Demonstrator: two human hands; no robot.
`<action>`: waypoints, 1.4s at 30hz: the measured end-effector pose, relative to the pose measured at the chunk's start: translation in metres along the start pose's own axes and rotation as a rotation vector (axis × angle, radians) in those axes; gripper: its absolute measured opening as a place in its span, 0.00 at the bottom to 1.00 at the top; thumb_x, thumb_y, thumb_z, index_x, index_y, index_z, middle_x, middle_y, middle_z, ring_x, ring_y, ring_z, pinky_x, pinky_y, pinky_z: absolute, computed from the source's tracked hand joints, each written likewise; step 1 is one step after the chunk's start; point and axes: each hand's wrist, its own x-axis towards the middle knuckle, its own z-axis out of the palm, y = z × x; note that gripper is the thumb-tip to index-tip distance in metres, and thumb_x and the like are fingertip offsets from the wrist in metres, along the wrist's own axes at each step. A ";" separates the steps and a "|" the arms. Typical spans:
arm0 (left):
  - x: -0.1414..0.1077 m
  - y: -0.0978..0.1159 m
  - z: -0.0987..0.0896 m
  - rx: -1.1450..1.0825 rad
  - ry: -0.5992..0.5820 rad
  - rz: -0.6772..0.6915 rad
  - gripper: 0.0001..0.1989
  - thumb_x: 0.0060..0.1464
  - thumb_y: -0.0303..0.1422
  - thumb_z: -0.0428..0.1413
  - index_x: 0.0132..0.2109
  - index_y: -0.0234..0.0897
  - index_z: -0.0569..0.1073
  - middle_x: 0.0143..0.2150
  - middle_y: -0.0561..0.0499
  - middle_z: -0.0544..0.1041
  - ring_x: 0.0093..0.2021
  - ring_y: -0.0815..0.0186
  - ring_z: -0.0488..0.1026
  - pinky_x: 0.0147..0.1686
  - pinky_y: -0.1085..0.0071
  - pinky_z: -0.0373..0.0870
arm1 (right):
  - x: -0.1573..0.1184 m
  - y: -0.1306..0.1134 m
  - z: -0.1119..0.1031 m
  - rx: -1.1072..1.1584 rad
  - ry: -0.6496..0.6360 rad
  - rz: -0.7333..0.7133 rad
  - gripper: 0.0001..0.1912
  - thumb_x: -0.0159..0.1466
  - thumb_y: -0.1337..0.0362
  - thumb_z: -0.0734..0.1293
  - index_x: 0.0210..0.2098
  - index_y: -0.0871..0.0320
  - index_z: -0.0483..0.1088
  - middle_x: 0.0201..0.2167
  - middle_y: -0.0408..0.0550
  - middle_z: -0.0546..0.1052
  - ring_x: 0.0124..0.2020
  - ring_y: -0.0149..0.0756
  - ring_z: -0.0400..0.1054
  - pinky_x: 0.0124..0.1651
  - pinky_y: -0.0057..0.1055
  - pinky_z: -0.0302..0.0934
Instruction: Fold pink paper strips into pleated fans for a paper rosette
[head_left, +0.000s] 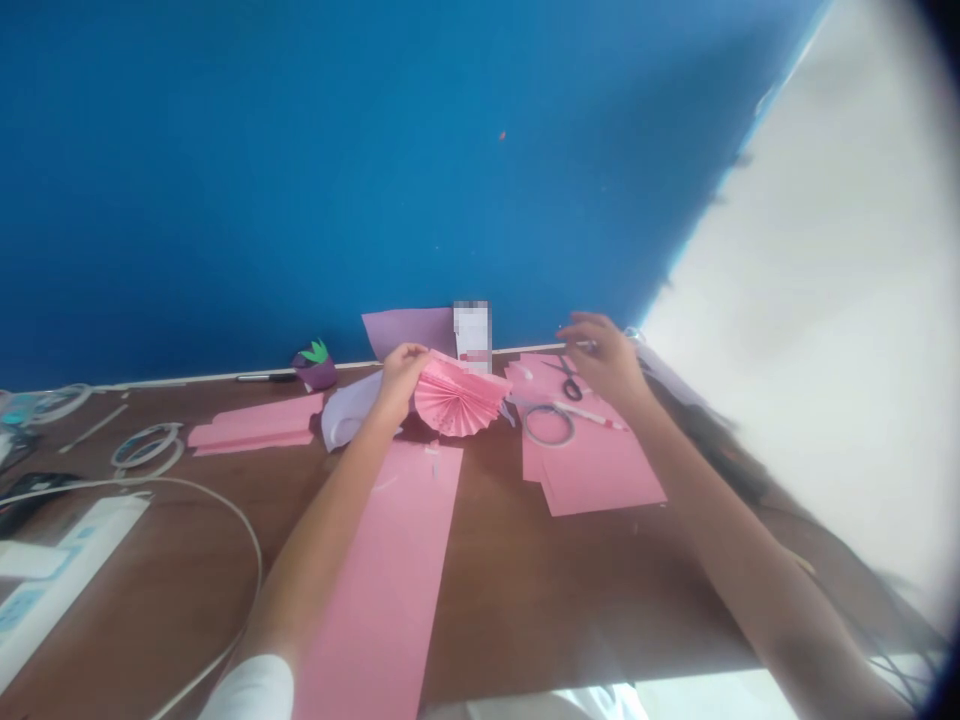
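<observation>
A pleated pink paper fan (460, 398) hangs from my left hand (403, 378), whose fingers pinch its upper left corner. The fan is spread in a half circle, folds pointing down. To the right, my right hand (601, 360) is raised above the pink sheets (600, 470), fingers apart and holding nothing that I can make out. Black-handled scissors (572, 386) lie beside it on those sheets, with a roll of tape (549, 425) and a white pen (600, 414). Below the fan a long pink sheet (397, 570) stretches toward me.
Folded pink paper (259, 424), a purple paper pot with green leaves (316, 367) and tape rolls (150, 448) are on the left. A power strip (67, 575) with a looping white cable lies nearer. Purple paper (412, 330) leans on the blue wall.
</observation>
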 end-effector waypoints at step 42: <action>-0.034 0.031 0.014 0.127 -0.514 0.452 0.48 0.41 0.42 0.69 0.66 0.49 0.55 0.61 0.42 0.69 0.56 0.53 0.72 0.53 0.58 0.71 | -0.017 -0.031 0.028 1.032 -0.206 0.599 0.09 0.50 0.64 0.74 0.27 0.56 0.69 0.22 0.37 0.68 0.23 0.27 0.61 0.28 0.27 0.57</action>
